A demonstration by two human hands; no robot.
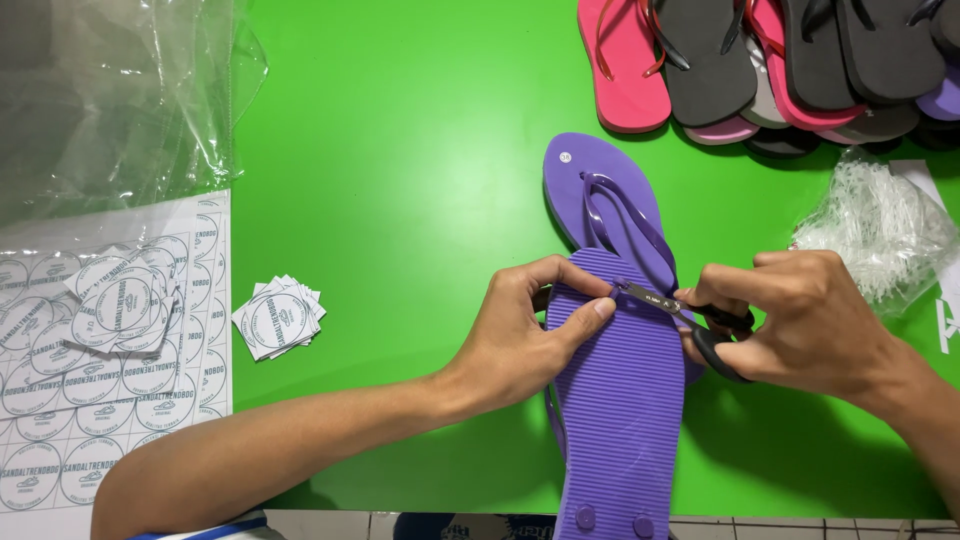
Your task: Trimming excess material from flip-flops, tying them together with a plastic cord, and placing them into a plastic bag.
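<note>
Green table point(400, 150) | two purple flip-flops point(620, 400) stacked centre | your left hand point(525, 335) pinches upper sole's edge | your right hand point(800, 320) grips scissors point(690, 315), tips at strap point(640, 225) | risk: blade slip nicks strap or fingertip.

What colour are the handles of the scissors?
Black, on the scissors in the right hand; head view.

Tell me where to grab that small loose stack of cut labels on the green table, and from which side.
Pinch the label stack across its left and right edges, coming straight down from above. It lies flat and fanned on the green table, with bare surface all around, and both the left hand and right hand are busy at the purple sandal, well clear. A side approach would probably scatter it.
</note>
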